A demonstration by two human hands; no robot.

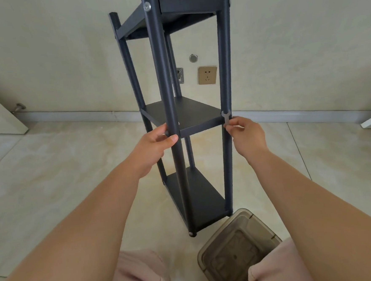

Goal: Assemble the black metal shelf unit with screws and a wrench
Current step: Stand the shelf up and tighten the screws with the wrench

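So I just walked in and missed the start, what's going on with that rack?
A person is putting together a black metal shelf unit that stands upright on the tiled floor. The left hand grips the front post at the middle shelf, and the right hand pinches a small flat wrench against the right post at that shelf's corner.

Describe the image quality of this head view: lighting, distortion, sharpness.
Head view: soft, even light, faint shadows on the floor; wide-angle bending bows the baseboard and splays the shelf unit posts; the wrench in the right hand and the left hand are reasonably sharp; mild softness overall.
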